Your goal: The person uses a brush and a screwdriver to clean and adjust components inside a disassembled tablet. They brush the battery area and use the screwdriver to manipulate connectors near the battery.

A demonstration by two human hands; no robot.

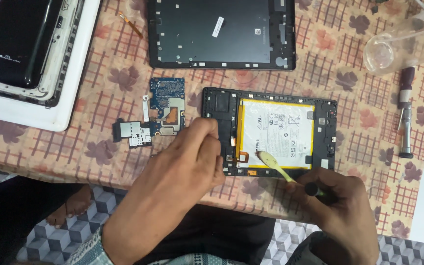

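While the battery is still seated in the frame, notes by item:

Left hand [192, 152]: fingers curled and pressed together, bearing down on the lower left edge of the opened tablet frame [269, 131]; pins it to the desk [320, 73].
Right hand [337, 206]: closed round the dark handle of a pale yellow-green plastic pry tool [277, 166], pinching it near the grip end.
Tool tip: flat end rests on the lower left corner of the white battery [277, 131], just beside the orange flex cable [243, 158].
Technique: I'd keep the blade flat and shallow under the battery edge, levering slowly; a steep angle risks creasing the cell.
Flex risk: the orange ribbon sits right next to the tip, so work away from it.
Hold: left hand pressure looks right; the frame would otherwise lift with the battery.
Blue circuit board [165, 105]: lies loose on the desk just left of the frame, close to the left hand's knuckles; easy to nudge.
Back cover [222, 33]: dark, inner side up, beyond the frame, apart from it.
Screwdriver [406, 115]: right of the frame, well clear.
Clear plastic cup [398, 44]: upper right, lying tilted.
Stacked devices [25, 44]: on a white tray, upper left, out of the way.
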